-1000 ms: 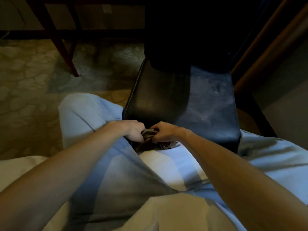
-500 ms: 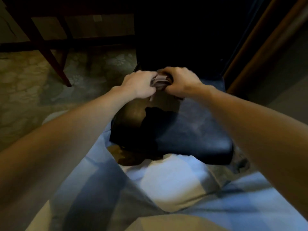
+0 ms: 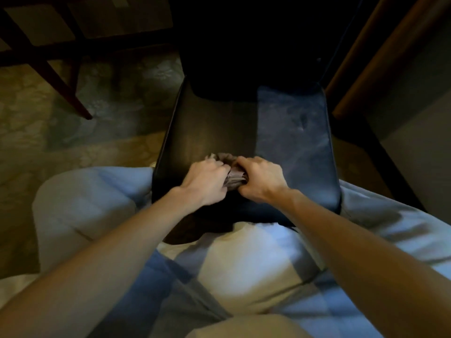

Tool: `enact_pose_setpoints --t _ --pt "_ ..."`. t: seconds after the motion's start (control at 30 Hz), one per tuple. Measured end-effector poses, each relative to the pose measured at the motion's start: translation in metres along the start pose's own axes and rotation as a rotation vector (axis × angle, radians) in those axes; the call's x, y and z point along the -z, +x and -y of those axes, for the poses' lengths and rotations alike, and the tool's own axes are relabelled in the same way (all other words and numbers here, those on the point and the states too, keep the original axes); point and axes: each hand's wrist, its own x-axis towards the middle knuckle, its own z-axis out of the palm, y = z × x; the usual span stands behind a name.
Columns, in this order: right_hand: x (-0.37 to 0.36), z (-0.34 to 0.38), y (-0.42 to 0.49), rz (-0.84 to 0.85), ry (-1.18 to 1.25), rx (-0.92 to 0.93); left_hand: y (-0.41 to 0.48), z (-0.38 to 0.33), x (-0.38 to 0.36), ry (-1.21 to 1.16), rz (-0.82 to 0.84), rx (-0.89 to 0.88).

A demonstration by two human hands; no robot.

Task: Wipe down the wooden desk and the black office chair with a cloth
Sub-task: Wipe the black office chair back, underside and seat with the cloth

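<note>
Brown cloth (image 3: 231, 173) — mostly hidden — bunched between left hand (image 3: 207, 181) and right hand (image 3: 261, 181).

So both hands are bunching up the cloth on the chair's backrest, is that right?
Not quite. The head view shows the left hand and right hand bunching the cloth on the chair's seat, near its front edge. The backrest stands farther back, untouched.
</note>
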Motion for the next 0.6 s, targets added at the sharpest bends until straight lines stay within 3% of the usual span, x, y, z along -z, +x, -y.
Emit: enact_pose_setpoints --t 0.6 --pt "-0.029 0.001 -0.04 0.241 0.035 0.011 -0.056 -0.035 -0.015 0.017 0.156 0.063"
